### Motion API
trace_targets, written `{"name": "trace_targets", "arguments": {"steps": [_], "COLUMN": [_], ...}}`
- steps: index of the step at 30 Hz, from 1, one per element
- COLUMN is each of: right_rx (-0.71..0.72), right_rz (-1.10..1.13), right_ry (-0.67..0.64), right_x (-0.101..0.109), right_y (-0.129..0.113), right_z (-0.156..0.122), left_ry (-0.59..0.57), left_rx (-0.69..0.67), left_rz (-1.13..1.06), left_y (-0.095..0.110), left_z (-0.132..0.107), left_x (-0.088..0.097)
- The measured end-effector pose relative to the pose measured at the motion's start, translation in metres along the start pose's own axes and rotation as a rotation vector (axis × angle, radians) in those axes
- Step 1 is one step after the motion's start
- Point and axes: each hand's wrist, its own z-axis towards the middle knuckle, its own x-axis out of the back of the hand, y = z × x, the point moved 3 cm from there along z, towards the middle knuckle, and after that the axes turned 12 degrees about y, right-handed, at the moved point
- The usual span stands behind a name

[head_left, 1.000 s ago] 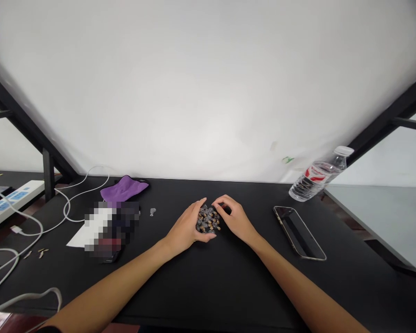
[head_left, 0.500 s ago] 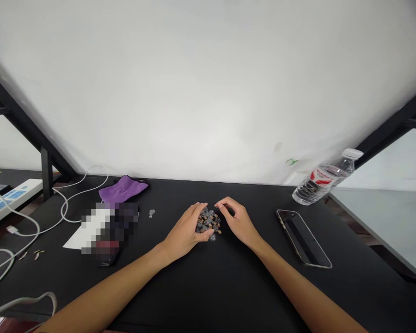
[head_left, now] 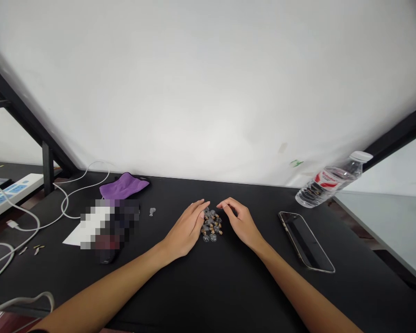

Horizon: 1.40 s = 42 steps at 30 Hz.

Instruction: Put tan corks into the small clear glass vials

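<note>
The left hand (head_left: 184, 230) lies open and low on the black table top (head_left: 249, 296), and its fingertips are just beside a small heap of tiny round clear glass bottles with cork stoppers (head_left: 211, 226). The right hand (head_left: 241, 222) is also open, with lightly curved fingers near the other side of the heap. Neither hand holds anything, and only a narrow gap stays between them, with the heap inside it.

The heap lies near the middle of the table, well apart from the far edge at the white wall (head_left: 208, 92). Much open black surface shows in front of the heap, towards the near edge. To the right lies a black smartphone with a gold frame (head_left: 305, 241), and past it, at the far edge, a clear plastic water bottle with a red label (head_left: 327, 186). To the left are one small clear glass piece (head_left: 152, 212), a purple cloth (head_left: 124, 186) and a white sheet of paper (head_left: 76, 239) under a pixel-blurred object (head_left: 109, 226).
</note>
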Motion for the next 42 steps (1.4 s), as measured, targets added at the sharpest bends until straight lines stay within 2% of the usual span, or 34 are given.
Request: {"name": "trace_targets", "arguments": {"steps": [4,7,11,15,20,26,32,37,42], "right_rx": [0.002,0.015,0.026,0.033,-0.032,-0.003,0.042,0.024,0.046], "right_rz": [-0.016,-0.02,0.004,0.034,-0.066,-0.085,-0.002,0.006,-0.089], "right_ry": [-0.012,-0.027,-0.107,-0.17,-0.187,-0.295,-0.501,-0.522,-0.562], "right_x": [0.0,0.0,-0.003,0.0,0.01,0.018,0.027,0.024,0.014], "right_y": [-0.001,-0.003,-0.005,-0.003,0.007,0.008,0.008,0.008,0.005], "right_z": [0.0,0.0,-0.001,0.0,0.004,0.008,0.007,0.004,0.002], "left_ry": [0.017,0.08,0.127,0.056,-0.088,-0.255,-0.222,-0.212,-0.211], "left_rx": [0.022,0.018,0.035,0.07,0.041,-0.079,-0.075,-0.074,-0.076], "left_rz": [-0.002,-0.029,-0.074,-0.094,-0.099,-0.02,0.013,-0.028,-0.051], "left_y": [0.0,-0.002,-0.004,-0.007,-0.014,-0.019,-0.03,-0.039,-0.039], "left_z": [0.0,0.001,0.003,0.004,0.009,0.009,0.008,0.01,0.011], "left_x": [0.002,0.004,0.003,0.003,0.011,0.013,0.006,0.001,0.0]}}
